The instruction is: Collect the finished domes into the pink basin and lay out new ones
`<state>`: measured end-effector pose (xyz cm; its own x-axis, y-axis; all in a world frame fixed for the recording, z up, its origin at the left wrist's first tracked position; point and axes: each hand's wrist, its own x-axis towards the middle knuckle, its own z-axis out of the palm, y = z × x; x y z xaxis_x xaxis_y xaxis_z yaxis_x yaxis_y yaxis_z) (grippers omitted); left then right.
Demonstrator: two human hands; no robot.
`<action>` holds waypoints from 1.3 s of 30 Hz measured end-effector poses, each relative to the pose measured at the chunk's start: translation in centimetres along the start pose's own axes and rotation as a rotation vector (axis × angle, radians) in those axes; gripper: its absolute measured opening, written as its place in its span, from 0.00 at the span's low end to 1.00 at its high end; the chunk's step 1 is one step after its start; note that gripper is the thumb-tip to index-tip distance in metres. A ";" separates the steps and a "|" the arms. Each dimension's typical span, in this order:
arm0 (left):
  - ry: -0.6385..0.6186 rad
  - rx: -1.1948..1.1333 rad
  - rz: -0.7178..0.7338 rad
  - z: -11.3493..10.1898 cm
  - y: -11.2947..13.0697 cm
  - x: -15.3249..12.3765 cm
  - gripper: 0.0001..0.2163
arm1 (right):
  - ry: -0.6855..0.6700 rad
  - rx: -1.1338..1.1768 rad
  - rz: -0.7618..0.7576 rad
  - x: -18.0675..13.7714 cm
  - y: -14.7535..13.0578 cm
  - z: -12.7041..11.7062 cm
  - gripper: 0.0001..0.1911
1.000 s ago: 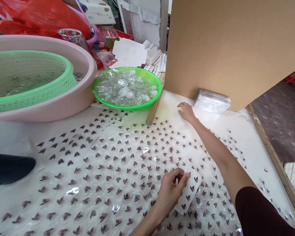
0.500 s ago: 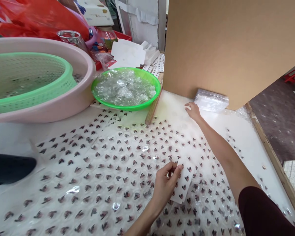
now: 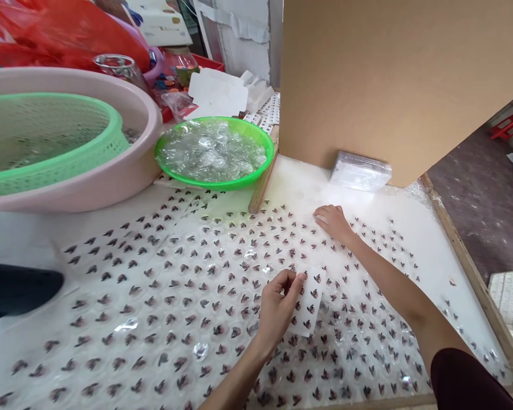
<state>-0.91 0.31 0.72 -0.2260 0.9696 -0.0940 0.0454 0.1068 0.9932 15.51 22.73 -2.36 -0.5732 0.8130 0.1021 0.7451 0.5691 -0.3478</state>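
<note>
A small white sticker sheet (image 3: 311, 307) printed with dark little motifs is pinched between the thumb and fingers of my left hand (image 3: 277, 304), just above the table. Beyond it, my right hand (image 3: 336, 222) reaches low over the white tabletop, its fingers stretched toward the left and close together; nothing shows in them, though their tips are hard to make out. Around both hands lie many clear round plastic pieces (image 3: 200, 350) in rows, each over a dark motif like those on the sheet.
A green bowl (image 3: 267, 165) of clear plastic discs stands at the back, beside a wooden strip (image 3: 260, 188). A pink basin (image 3: 141, 176) holds a green strainer (image 3: 115, 114). A clear plastic box (image 3: 361, 171) rests against a large cardboard panel (image 3: 393, 85). A dark rounded object (image 3: 21, 289) juts in from the left.
My right hand has drawn back from beside the clear plastic box toward me, and its fingers lie closer together. My left hand still holds the sheet, slightly farther left and higher in view.
</note>
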 end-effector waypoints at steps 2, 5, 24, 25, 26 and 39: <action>0.003 0.007 -0.004 -0.1 0.0 0.0 0.20 | 0.035 0.019 0.028 -0.2 -0.6 -0.5 0.09; 0.022 -0.006 -0.015 -0.3 -0.1 0.1 0.19 | 0.077 0.207 0.070 -2.0 -3.0 -1.6 0.08; 0.064 -0.091 0.043 -0.5 -0.3 0.3 0.12 | -0.078 0.836 0.252 -12.2 -11.4 -3.6 0.21; 0.075 -0.084 0.032 -0.5 -0.3 0.3 0.13 | -0.048 0.824 0.231 -12.3 -11.5 -3.6 0.19; 0.088 -0.076 0.024 -0.5 -0.3 0.3 0.14 | -0.020 0.815 0.210 -12.3 -11.6 -3.6 0.17; 0.153 0.060 0.130 -0.3 -0.1 0.1 0.17 | 0.221 0.824 0.102 -11.8 -13.0 -3.4 0.15</action>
<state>-1.22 0.35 0.60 -0.3596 0.9317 0.0510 0.1405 0.0000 0.9901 13.69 6.17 4.16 -0.3733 0.9095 0.1830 0.2546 0.2901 -0.9225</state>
